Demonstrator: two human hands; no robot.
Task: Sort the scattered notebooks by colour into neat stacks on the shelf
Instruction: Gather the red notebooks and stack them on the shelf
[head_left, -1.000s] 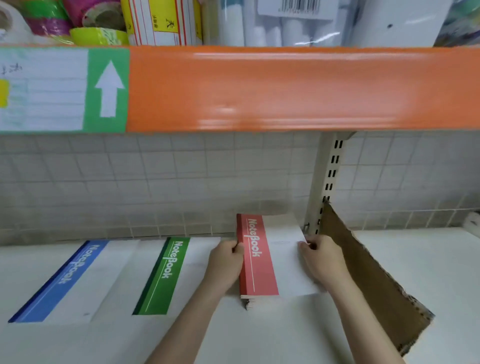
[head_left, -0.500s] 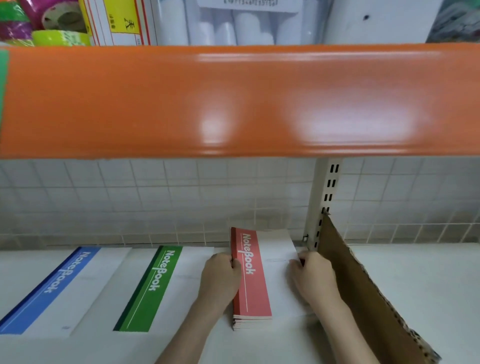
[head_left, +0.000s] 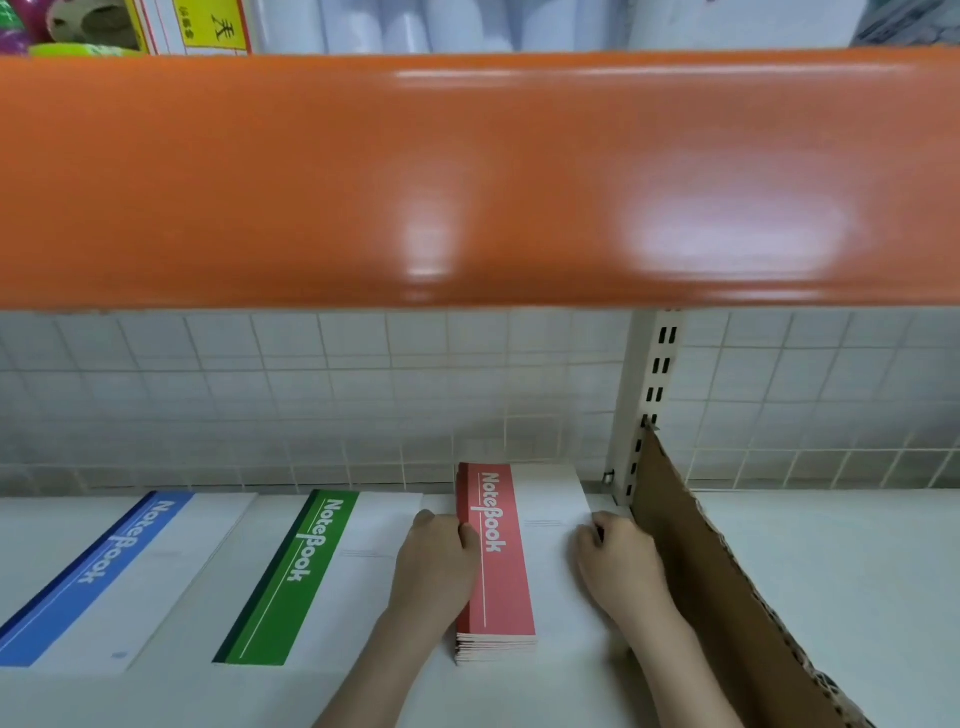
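Red notebook stack (head_left: 511, 566): lower centre of frame, flat on white shelf (head_left: 831, 571), spine side left, far end close to tiled back wall (head_left: 311, 405). Vs. 1 s ago: same spot between both hands, edges look squarer; view dipped, orange shelf beam (head_left: 467, 182) fills upper half now. Judgement: squaring-up step, near done for red.

Left hand (head_left: 441, 566): fingers curled against spine edge of stack, thumb on red band. Right hand (head_left: 618, 561): fingers curled over right edge of top cover, pressing inward. Both clamped on stack sides, no lift visible.

Green notebook stack (head_left: 311, 571): lower left-centre, just beside left hand, angled. Blue notebook stack (head_left: 114, 577): lower left, also angled, part cut by frame edge. Judgement: three colours separated; green and blue not yet parallel w/ red.

Edges/room:
- Right: cardboard divider (head_left: 717, 597) just beside right hand, leaning against slotted upright (head_left: 649, 395). Little side room.
- Left: narrow gap to green stack.
- Above: beam low overhead.
- Front: open shelf toward lower edge, free withdrawal path.
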